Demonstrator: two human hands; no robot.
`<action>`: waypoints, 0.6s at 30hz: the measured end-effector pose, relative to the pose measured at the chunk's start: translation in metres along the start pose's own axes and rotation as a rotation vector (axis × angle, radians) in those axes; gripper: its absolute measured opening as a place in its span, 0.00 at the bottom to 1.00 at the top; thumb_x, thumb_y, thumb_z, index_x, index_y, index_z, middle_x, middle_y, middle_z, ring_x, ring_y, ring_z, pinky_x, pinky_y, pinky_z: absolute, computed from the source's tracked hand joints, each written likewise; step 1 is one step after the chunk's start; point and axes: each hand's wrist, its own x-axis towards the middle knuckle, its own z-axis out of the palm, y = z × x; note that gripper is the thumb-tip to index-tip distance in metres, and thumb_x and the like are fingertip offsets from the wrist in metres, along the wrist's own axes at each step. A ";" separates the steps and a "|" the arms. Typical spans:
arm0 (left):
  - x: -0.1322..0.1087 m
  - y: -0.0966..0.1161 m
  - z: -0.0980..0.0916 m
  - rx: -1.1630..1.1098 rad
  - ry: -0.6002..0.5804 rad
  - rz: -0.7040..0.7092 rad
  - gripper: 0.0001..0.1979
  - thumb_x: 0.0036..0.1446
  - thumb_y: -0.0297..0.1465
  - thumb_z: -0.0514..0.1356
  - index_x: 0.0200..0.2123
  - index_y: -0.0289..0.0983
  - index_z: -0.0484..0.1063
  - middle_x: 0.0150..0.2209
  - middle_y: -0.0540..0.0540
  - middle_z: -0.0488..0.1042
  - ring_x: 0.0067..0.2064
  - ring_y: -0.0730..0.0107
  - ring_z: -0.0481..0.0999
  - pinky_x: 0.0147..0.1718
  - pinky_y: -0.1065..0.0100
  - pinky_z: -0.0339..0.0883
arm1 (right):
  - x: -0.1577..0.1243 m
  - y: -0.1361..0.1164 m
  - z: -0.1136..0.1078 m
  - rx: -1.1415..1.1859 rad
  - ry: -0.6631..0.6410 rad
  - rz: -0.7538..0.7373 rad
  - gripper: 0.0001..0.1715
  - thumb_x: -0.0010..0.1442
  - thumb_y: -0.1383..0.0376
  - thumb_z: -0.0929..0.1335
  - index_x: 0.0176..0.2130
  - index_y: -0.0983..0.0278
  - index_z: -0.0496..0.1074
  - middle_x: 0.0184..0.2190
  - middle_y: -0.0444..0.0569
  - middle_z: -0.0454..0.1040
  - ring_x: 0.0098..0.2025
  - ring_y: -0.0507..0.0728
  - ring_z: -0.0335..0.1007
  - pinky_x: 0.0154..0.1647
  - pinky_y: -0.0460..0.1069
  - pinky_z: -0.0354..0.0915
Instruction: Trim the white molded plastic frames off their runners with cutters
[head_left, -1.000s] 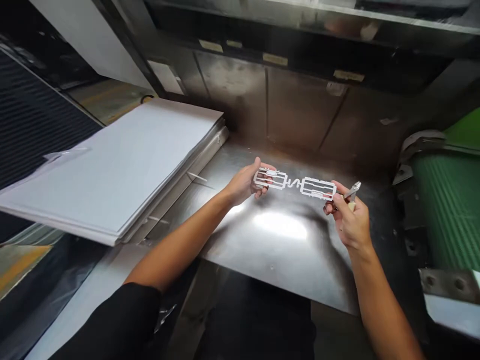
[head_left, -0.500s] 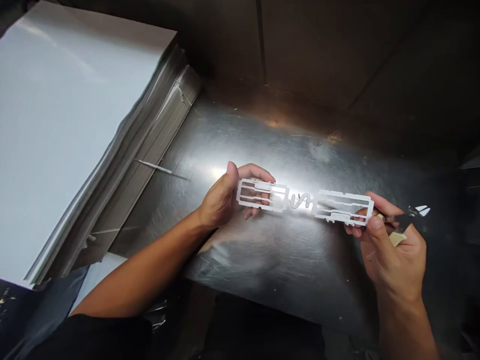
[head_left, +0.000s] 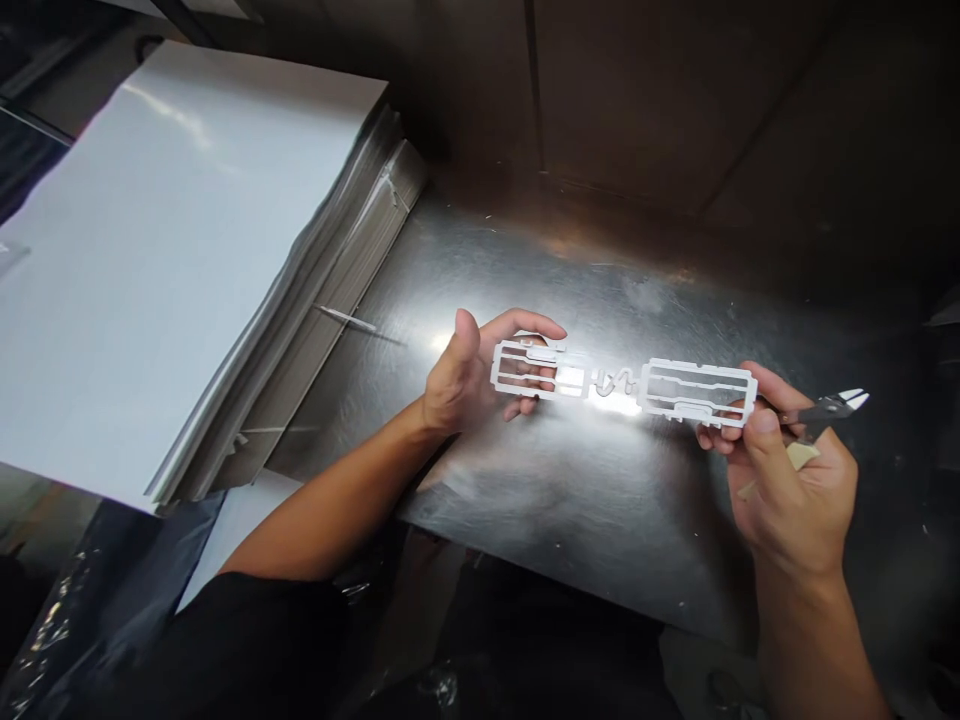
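**Work surface and surroundings, viewed from the head.** A brushed stainless-steel table (head_left: 585,530), scratched and flecked with small specks, fills the centre under a bright reflected glare. Its rear edge meets a dark, panelled metal wall (head_left: 645,110). At left, a thick stack of white sheets (head_left: 180,250) lies on the table, its layered edge running diagonally. Just beside that edge rests a thin white sliver (head_left: 345,318). A dark sleeve (head_left: 225,640) shows at the lower left, beside crumpled black plastic sheeting (head_left: 52,630).

**Held object.** A white cut-out strip (head_left: 622,385) — two rectangular open frames joined by a short wavy link — is held above the middle of the table, well apart from the stack. Its long axis runs almost level across the view, dipping slightly toward the right, with the wavy link at the centre.

**Hands.** The left hand (head_left: 476,375) grasps the strip's left frame, its fingers behind the frame and its thumb raised beside it. The right hand (head_left: 787,490) is clenched around the pale handle of a pair of diagonal cutters (head_left: 829,408) while also pinching the right frame; the steel cutter head points right, away from the strip.
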 end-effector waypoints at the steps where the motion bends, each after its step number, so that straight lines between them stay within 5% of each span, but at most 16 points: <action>1: 0.000 -0.001 0.001 -0.004 -0.009 0.004 0.45 0.66 0.74 0.61 0.56 0.36 0.78 0.34 0.44 0.79 0.25 0.66 0.78 0.16 0.72 0.67 | 0.000 0.000 0.000 -0.001 0.005 -0.008 0.20 0.76 0.52 0.82 0.63 0.48 0.87 0.35 0.46 0.74 0.35 0.60 0.70 0.38 0.55 0.70; 18: -0.008 -0.011 0.004 0.171 0.116 -0.083 0.45 0.69 0.75 0.55 0.56 0.38 0.79 0.30 0.45 0.77 0.24 0.65 0.78 0.19 0.70 0.68 | -0.006 0.001 -0.010 -0.095 0.056 -0.021 0.19 0.77 0.54 0.80 0.64 0.50 0.87 0.39 0.51 0.78 0.37 0.62 0.72 0.41 0.59 0.72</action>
